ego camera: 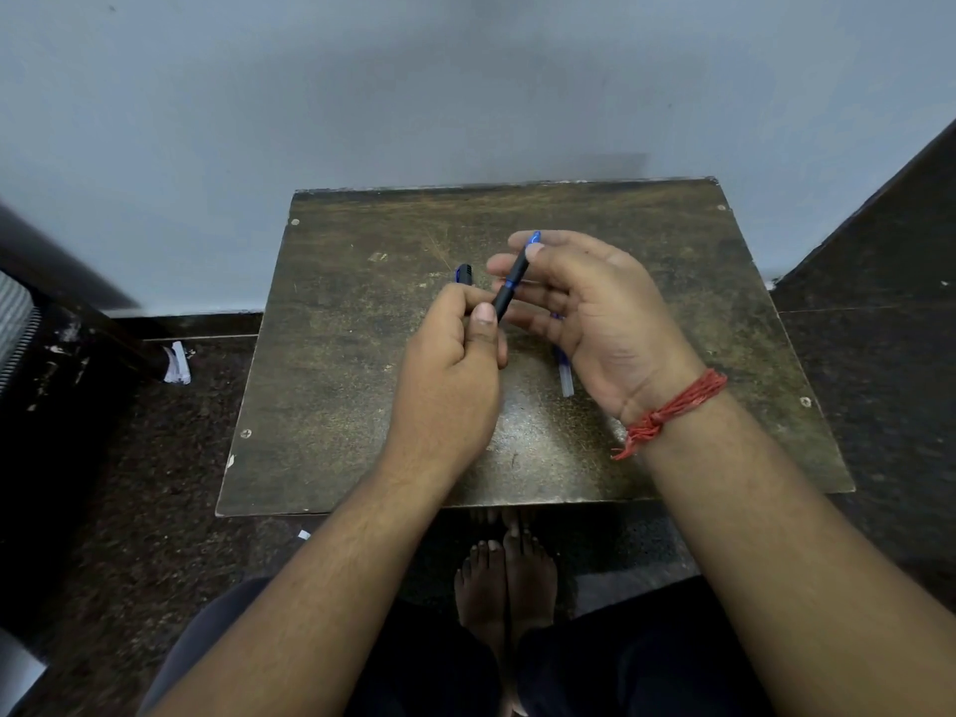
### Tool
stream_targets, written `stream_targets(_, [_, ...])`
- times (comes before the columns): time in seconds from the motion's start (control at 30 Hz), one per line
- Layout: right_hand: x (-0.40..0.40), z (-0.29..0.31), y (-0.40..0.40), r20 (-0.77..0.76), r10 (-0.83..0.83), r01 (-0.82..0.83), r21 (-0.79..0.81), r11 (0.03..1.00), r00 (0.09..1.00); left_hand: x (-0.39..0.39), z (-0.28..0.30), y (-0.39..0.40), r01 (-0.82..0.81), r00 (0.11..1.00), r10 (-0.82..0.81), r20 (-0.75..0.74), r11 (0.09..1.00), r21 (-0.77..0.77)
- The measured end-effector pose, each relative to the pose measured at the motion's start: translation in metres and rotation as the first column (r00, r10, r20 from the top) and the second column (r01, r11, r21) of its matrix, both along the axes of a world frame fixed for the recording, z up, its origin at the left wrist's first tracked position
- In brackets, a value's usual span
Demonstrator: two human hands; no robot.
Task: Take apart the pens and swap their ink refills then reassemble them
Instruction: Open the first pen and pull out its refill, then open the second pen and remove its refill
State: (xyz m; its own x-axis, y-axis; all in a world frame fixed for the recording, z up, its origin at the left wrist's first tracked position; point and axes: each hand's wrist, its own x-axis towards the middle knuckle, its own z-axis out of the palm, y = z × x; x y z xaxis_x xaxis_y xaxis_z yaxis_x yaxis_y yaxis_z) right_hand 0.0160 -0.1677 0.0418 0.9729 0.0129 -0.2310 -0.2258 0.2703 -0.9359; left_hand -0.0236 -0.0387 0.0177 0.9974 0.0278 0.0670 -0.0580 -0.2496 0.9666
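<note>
Left hand [455, 354] gripping slim black-and-blue pen [512, 282], right hand [595, 313] pinching its top, scuffed brown table [362, 354]

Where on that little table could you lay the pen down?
Bare table shows left of the left hand and along the far edge. It is crowded mid-table, where the right hand holds the pen above a refill.

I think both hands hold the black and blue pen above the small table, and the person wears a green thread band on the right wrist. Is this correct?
Not quite: the thread band is red, not green, as the head view shows. The rest stands: the left hand and the right hand both hold the black and blue pen above the small table.
</note>
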Motion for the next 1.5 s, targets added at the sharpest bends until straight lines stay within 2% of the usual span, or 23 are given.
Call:
stream_targets(0.13, [0.000, -0.002, -0.001, 0.007, -0.041, 0.042, -0.095, 0.995, 0.999, 0.000, 0.000, 0.000, -0.001, 1.000, 0.001, 0.001, 1.000, 0.012])
stream_targets(0.23, [0.001, -0.002, -0.002, 0.007, -0.032, 0.033, -0.094, 0.995, 0.999, 0.000, 0.001, 0.000, -0.001, 1.000, 0.001, -0.001, 1.000, 0.016])
stream_targets(0.57, [0.004, 0.002, -0.007, -0.013, -0.056, 0.057, 0.153, 0.987, 0.998, -0.001, 0.001, 0.000, 0.013, 1.000, -0.013, 0.010, 1.000, 0.011])
stream_targets(0.83, [0.016, 0.002, -0.027, -0.006, -0.332, 0.314, 0.337, 0.888, 0.943, -0.002, 0.001, -0.001, 0.020, 0.999, -0.022, 0.040, 0.999, 0.047])
stream_targets(0.9, [0.018, 0.001, -0.035, 0.033, -0.407, 0.387, 0.248, 0.888, 0.913, -0.001, 0.000, 0.001, 0.029, 0.999, -0.030, 0.027, 0.999, 0.020])
stream_targets(0.93, [0.018, 0.001, -0.040, 0.077, -0.428, 0.416, 0.132, 0.900, 0.901, -0.001, -0.001, 0.002, 0.029, 0.999, -0.030, 0.023, 0.999, 0.016])
stream_targets(1.0, [0.018, -0.001, -0.050, 0.189, -0.398, 0.432, -0.210, 0.877, 0.898, 0.001, -0.002, 0.004, 0.022, 1.000, -0.023, 0.016, 1.000, 0.017])
stream_targets(1.07, [0.019, -0.002, -0.060, 0.260, -0.304, 0.399, -0.546, 0.736, 0.917, 0.002, -0.003, 0.004, 0.015, 1.000, -0.015, 0.004, 1.000, 0.002])
stream_targets(1.17, [0.017, -0.003, -0.071, 0.237, -0.171, 0.290, -0.844, 0.452, 0.956, 0.002, -0.003, 0.005, 0.013, 1.000, -0.013, 0.000, 1.000, -0.009])
stream_targets(1.27, [0.017, -0.008, -0.072, 0.107, -0.087, 0.125, -0.964, 0.233, 0.990, 0.002, -0.003, 0.005, 0.016, 1.000, -0.016, -0.002, 1.000, -0.008])
stream_targets(1.33, [0.018, -0.013, -0.070, 0.033, -0.051, 0.040, -0.988, 0.148, 0.998, 0.001, -0.003, 0.005, 0.017, 1.000, -0.017, -0.003, 1.000, -0.001])
stream_targets(1.5, [0.022, -0.019, -0.068, 0.005, -0.034, 0.009, -0.993, 0.114, 0.999, 0.001, -0.002, 0.004, 0.017, 1.000, -0.017, -0.005, 1.000, 0.002])
